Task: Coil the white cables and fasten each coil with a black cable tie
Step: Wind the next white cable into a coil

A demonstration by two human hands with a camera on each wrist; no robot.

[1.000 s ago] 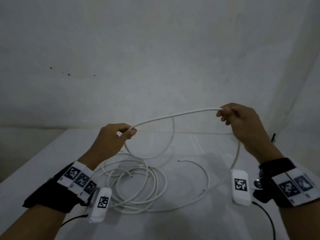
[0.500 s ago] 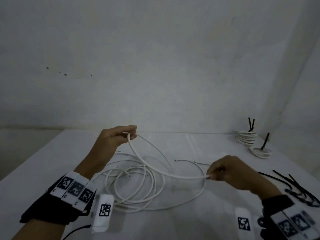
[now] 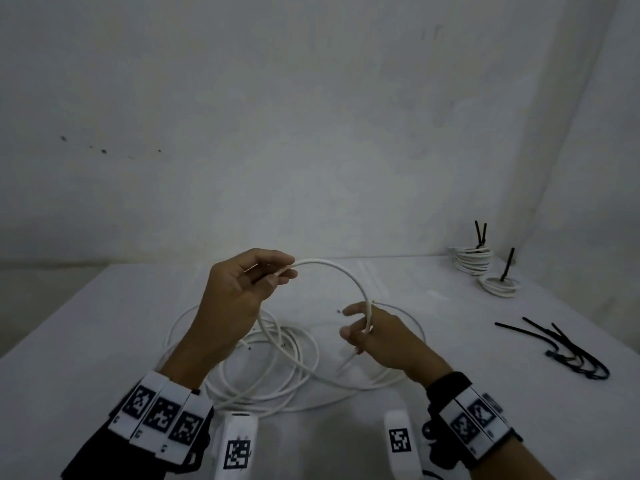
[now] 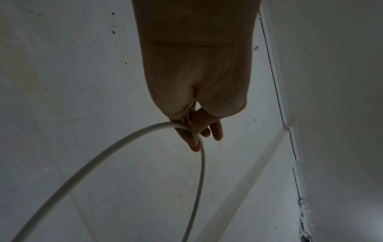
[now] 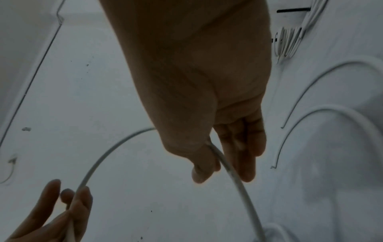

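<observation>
Cable [image 3: 341,271] arcs between my two hands above the table [image 3: 104,323]. My left hand [image 3: 239,292] is raised, thumb and fingers [image 4: 193,140] pinching the cable at the top of the arc, the other fingers relaxed and nearly straight. My right hand [image 3: 384,337] is lower and to the right, its thumb [image 5: 202,170] and fingers closed lightly round the cable where the arc comes down; the cable runs on past it toward the near side. Under my hands, more white cable lies in a loose pile [image 3: 263,368] of loops on the table, with thin ends showing among them. At the far right stands a stack of coils [image 3: 471,259] with black ties poking upward, and just nearer lies a single coil [image 3: 499,286] with one tie upright. On the right, well apart from my hands, loose ties [image 3: 568,348] lie in a small heap. Behind the table is a pale wall [image 3: 311,116].
</observation>
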